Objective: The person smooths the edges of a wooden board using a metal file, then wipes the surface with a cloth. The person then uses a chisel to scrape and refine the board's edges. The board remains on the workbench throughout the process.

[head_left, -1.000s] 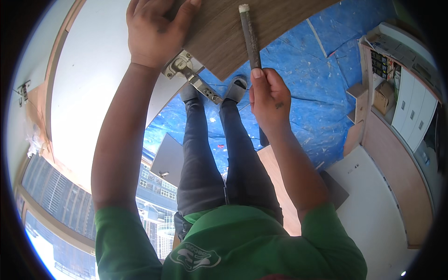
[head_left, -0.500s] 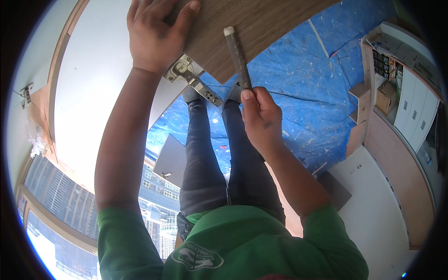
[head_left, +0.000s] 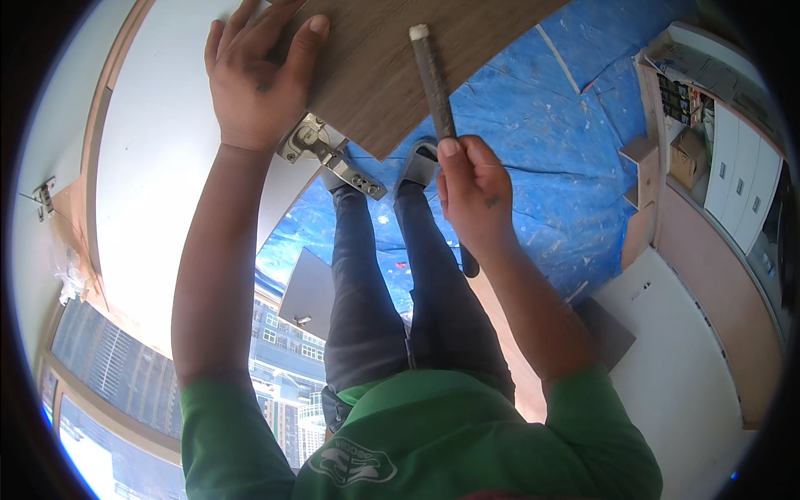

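The right hand is wrapped round a dark, rough-skinned rod — its blunt, pale end seen against a wood-grain panel. The left hand, fingers spread, rests at the panel's edge beside a shiny metal hinge, above crinkled blue sheeting.

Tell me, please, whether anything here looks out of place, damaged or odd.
Two things look slightly odd: the blue sheet underfoot is creased and dotted with pale flecks, as if littered with debris, and the dark rod in the right hand has a whitish tip, unlike its darker shaft.
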{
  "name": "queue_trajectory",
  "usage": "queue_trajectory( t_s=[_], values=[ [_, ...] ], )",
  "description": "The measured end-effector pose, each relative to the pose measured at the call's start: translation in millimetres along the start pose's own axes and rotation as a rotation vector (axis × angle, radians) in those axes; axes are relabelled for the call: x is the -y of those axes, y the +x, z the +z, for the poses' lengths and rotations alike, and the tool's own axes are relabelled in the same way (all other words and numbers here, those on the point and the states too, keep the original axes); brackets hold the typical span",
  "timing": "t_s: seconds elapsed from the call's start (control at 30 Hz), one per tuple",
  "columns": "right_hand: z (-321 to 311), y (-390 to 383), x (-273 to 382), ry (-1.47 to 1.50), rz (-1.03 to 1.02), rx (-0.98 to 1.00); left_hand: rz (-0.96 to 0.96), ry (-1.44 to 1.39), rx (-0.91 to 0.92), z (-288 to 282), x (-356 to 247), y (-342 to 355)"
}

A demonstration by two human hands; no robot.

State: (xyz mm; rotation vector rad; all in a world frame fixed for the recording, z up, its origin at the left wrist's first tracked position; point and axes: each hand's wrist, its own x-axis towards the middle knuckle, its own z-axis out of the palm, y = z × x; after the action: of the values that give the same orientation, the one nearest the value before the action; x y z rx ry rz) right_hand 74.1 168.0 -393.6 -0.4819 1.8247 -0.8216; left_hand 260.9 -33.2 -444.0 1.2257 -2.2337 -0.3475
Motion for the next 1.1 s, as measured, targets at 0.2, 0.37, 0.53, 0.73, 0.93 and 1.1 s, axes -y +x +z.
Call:
queue_trajectory(
  t_s=[0.2, 0.37, 0.53, 0.73, 0.93, 1.1],
  values=[
    [-7, -2, -7, -0.112, -0.039, -0.027, -0.008, 0.003, 0.028, 1, -2, 4],
    [-14, 20, 9, 0.017, -0.05, -0.03, -0.01, 0.013, 0.036, -1, -3, 3],
    [-12, 21, 8, 0.046, -0.065, -0.027, -0.009, 0.038, 0.035, -2, 0, 2],
    [-28, 47, 16, 0.097, -0.105, -0.01, 0.004, 0.023, 0.039, -3, -4, 2],
    [-20, -1, -21, -0.079, -0.107, 0.067, 0.013, 0.011, 0.003, 3, -5, 5],
    [-52, 80, 56, 0.133, -0.069, -0.069, 0.019, 0.041, 0.033, 1, -3, 4]
  ],
)
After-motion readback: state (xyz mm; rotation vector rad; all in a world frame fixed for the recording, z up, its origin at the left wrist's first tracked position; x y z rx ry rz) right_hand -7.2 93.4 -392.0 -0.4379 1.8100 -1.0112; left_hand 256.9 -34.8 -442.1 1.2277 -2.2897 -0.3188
